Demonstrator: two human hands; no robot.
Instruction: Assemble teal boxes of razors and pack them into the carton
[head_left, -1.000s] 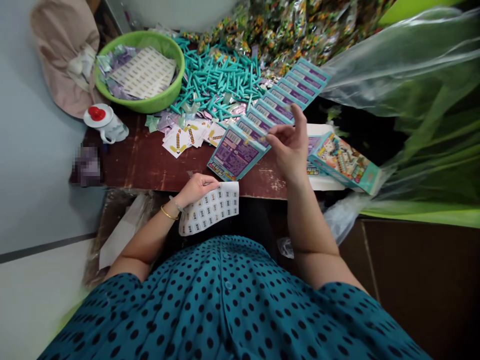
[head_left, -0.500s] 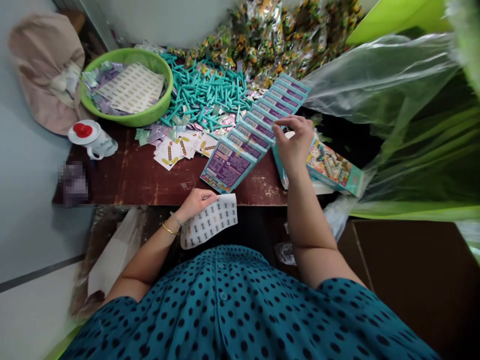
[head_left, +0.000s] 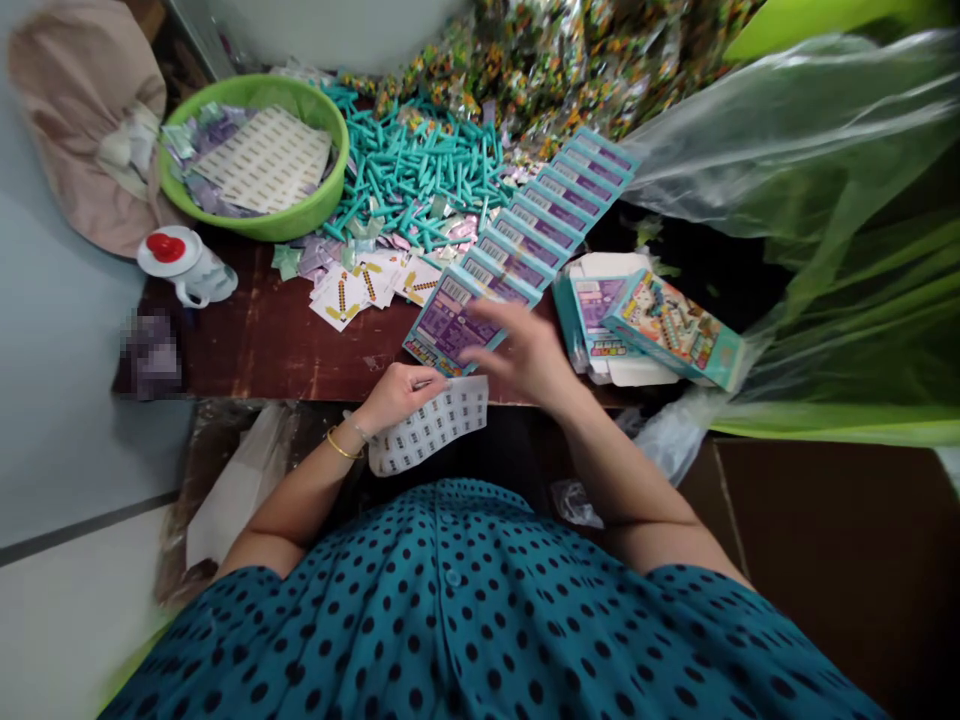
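My left hand (head_left: 403,393) pinches the top edge of a sticker sheet (head_left: 431,430), white with rows of small dark printed labels, at the table's front edge. My right hand (head_left: 517,350) is in the air over the nearest of the boxes, thumb and fingers apart, nothing seen between them. Below it, a slanting row of overlapping purple and teal boxes (head_left: 457,315) runs away to the back right, backs with barcodes facing up. To the right of my right hand, more boxes (head_left: 675,325) lie stacked, the top one with its picture side up.
A green basin (head_left: 334,195) holds small packets and a printed sheet. Behind are a heap of teal sticks (head_left: 427,165) and many clear-wrapped packets (head_left: 540,70). Printed cards (head_left: 341,300) lie in front. A lidded mug (head_left: 202,275) stands left. Clear plastic (head_left: 750,130) drapes at right.
My right hand has come from the middle of the box row toward me and left, close to the sticker sheet, its fingers opening. My left hand still holds the sheet.
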